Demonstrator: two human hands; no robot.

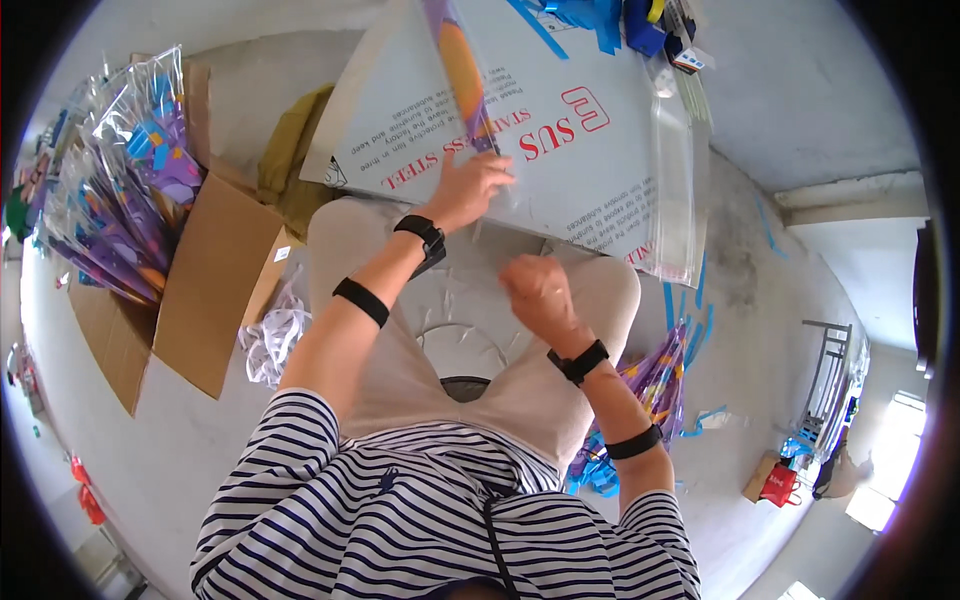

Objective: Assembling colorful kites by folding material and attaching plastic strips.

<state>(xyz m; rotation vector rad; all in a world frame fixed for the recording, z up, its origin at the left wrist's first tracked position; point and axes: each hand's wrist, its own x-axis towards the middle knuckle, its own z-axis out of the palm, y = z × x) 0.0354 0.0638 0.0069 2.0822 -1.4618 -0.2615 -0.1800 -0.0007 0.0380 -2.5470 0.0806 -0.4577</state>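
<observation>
Pale walls and a light floor surround you, with a printed grey tabletop beyond your knees. On its left half, a long purple-and-orange package in a clear sleeve runs from the far edge toward you. Your left hand has bent fingers at its near end; I cannot tell whether they pinch it or only press. If that contact is light, the slick sleeve could slide on the smooth top or swing askew. Your right hand is curled above your right thigh; blur hides whether it is clenched or grips something small, which could drop between your knees. Blue strips at the far edge could snag the package if it shifts right. At left, sleeved packages lean out of the cardboard box, so a knock might spill them.
</observation>
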